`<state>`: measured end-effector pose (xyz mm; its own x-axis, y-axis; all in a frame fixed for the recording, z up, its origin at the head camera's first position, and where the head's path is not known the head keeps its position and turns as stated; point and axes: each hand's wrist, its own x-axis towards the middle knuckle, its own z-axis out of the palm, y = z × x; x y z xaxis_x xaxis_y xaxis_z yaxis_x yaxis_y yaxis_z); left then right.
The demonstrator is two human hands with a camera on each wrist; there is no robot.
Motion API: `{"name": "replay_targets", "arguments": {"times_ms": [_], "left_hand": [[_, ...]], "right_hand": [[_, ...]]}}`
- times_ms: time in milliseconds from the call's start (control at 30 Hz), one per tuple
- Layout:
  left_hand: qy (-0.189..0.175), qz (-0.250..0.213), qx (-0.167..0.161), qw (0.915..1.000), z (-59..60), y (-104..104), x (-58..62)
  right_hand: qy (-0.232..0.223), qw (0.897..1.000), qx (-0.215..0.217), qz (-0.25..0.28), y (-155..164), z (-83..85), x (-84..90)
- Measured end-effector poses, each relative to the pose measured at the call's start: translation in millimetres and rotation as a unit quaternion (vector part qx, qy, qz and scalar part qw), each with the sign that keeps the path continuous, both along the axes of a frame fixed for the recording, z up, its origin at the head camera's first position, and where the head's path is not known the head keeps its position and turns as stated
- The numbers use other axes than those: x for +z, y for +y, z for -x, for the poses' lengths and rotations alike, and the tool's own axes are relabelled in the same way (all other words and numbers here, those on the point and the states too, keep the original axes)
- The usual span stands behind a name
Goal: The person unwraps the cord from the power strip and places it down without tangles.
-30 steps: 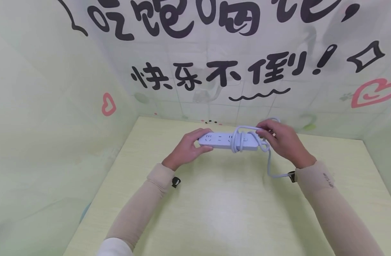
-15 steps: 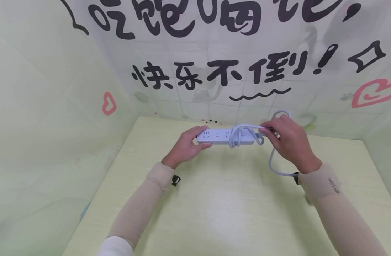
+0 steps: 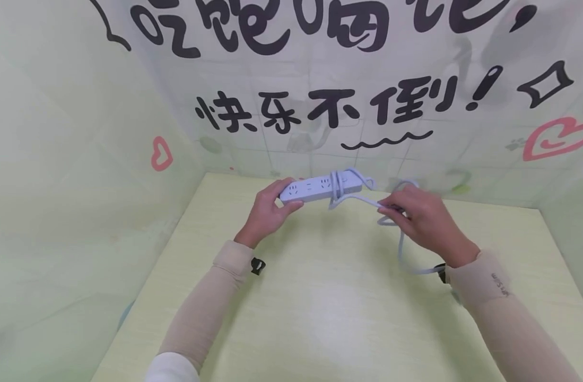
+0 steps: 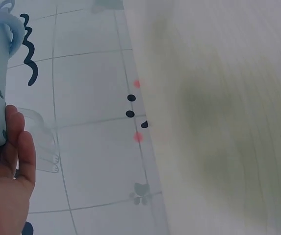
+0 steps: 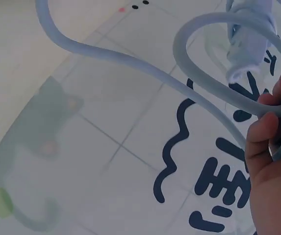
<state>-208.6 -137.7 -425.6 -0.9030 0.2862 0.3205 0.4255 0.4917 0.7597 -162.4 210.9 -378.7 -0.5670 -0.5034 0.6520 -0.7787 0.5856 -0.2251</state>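
Note:
A white power strip [image 3: 303, 190] is held above the table, its sockets facing up toward the head camera. My left hand [image 3: 268, 212] grips its left end, thumb along the near side. Turns of the strip's cord [image 3: 337, 184] wrap round its right half. My right hand [image 3: 422, 218] pinches the cord to the right of the strip, and a stretch runs between hand and strip. In the right wrist view loops of cord [image 5: 199, 88] pass through the fingers. From the right hand a length hangs down toward the wrist; its end is hidden.
A pale wood-look table [image 3: 329, 297] lies beneath the hands. Behind it stands a light wall covering [image 3: 253, 143] with black lettering and pink hearts; similar sheets flank both sides. Dark wrist cameras [image 3: 258, 266] sit at the cuffs.
The left hand has shifted the strip left and away, tilting its right end up. My right hand first rose to the right with the cord, then came lower, drawing the cord in front of the strip.

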Motion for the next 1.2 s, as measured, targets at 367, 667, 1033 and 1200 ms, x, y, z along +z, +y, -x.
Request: {"name": "replay_targets", "arguments": {"times_ms": [367, 667, 1033, 1200], "left_hand": [[-0.01, -0.121, -0.024, 0.9923, -6.6, 8.3, 9.8], [-0.053, -0.098, -0.103, 0.9885, -21.4, 17.1, 11.6], [-0.066, -0.018, -0.156, 0.9855, -25.4, 16.2, -0.3], [-0.086, 0.034, -0.152, 0.984, -23.2, 13.4, -4.9]], "right_hand": [[-0.101, 0.993, -0.015, -0.064, -12.4, 3.4, -44.2], [-0.192, 0.975, -0.106, -0.031, -3.6, 18.7, -47.1], [-0.18, 0.969, -0.153, 0.069, 7.6, 21.9, -23.2], [-0.153, 0.97, -0.135, 0.131, 12.4, 17.3, -2.7]]}}
